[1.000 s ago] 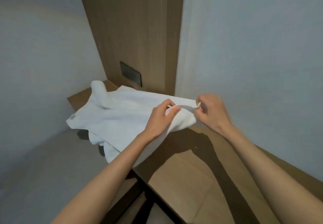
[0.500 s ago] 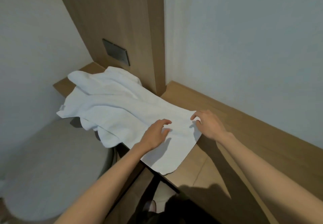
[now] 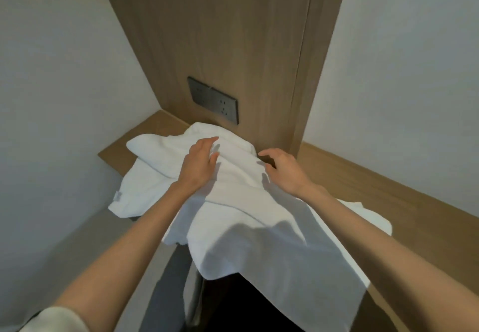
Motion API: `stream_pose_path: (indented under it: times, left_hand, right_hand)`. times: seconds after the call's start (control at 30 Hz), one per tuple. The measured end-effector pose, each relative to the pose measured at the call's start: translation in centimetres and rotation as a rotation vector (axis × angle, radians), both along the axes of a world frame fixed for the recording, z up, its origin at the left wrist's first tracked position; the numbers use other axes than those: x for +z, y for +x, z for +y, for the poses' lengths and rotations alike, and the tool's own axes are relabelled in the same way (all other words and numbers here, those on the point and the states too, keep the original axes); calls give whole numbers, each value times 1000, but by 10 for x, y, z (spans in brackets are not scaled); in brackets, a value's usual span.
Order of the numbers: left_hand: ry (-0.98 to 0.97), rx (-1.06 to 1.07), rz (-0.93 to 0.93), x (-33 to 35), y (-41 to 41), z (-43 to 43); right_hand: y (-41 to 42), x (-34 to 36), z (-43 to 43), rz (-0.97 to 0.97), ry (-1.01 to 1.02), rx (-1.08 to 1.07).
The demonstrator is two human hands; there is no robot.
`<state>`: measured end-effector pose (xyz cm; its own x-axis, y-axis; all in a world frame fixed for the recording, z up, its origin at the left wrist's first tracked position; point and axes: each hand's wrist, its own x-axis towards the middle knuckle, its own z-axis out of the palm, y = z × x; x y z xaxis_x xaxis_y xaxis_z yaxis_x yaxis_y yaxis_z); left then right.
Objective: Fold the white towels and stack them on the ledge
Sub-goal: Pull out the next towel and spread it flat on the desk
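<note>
The white towels [image 3: 246,215] are lying in a rumpled heap on the wooden ledge [image 3: 375,189], with the nearest one spread out and hanging off the front edge. How many there are I can't tell, at least two by the look of it (one has a small tag at its left corner).

Both bare forearms reach forward over the heap. The left hand [image 3: 199,165] lies palm down on the bunched part at the back, fingers straight and together, pressing flat on the cloth. The right hand [image 3: 283,172] rests on the heap's right edge, fingers loosely bent and a bit spread, not wrapped around anything.

Behind it is one wood panel [image 3: 233,33] with one dark outlet plate [image 3: 212,103], and white walls either side.
</note>
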<state>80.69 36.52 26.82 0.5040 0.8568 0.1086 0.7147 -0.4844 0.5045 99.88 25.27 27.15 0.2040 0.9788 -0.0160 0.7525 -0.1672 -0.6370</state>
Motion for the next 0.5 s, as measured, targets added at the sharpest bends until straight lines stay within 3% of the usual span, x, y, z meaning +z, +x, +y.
stream_pose_path:
  times: [0.1, 0.23, 0.33, 0.5]
  left_hand:
    - [17, -24, 109, -13, -7, 44]
    - [30, -33, 396, -31, -11, 87]
    - [3, -33, 562, -40, -12, 104]
    - [93, -26, 475, -46, -19, 112]
  right_hand:
    - [-18, -10, 41, 12, -47, -24]
    - [-29, -23, 76, -70, -166, -50]
    - [-32, -28, 86, -23, -187, -59]
    - [-42, -32, 88, -114, -236, -37]
